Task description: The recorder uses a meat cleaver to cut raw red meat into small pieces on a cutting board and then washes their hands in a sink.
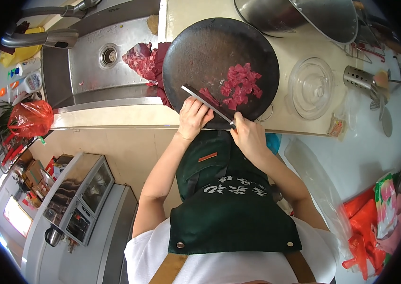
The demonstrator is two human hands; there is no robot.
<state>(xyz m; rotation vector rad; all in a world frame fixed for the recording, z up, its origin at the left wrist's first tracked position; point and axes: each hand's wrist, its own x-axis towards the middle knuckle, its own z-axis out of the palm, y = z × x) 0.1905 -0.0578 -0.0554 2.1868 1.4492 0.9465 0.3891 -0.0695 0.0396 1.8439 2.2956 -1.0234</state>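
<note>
A round dark cutting board point(191, 52) lies on the counter in front of me. My right hand point(250, 138) is closed around the handle of a kitchen knife point(206, 104), its blade slanting up to the left. Against the blade's left side is my left hand point(192, 116), fingers bent and pressed together over the board's front edge; whatever lies under them is hidden. A strip of red meat point(210, 96) lies just right of the blade. Farther right sits a pile of cut red meat pieces point(241, 84). Larger raw meat point(144, 61) hangs over the board's left side toward the sink.
A steel sink point(87, 71) with a faucet point(44, 38) is at the left. Behind the board stands a large steel pot point(269, 16). To the right are a clear glass lid point(310, 87) and a perforated steel utensil holder point(359, 78). A red plastic bag point(31, 118) rests left of the sink.
</note>
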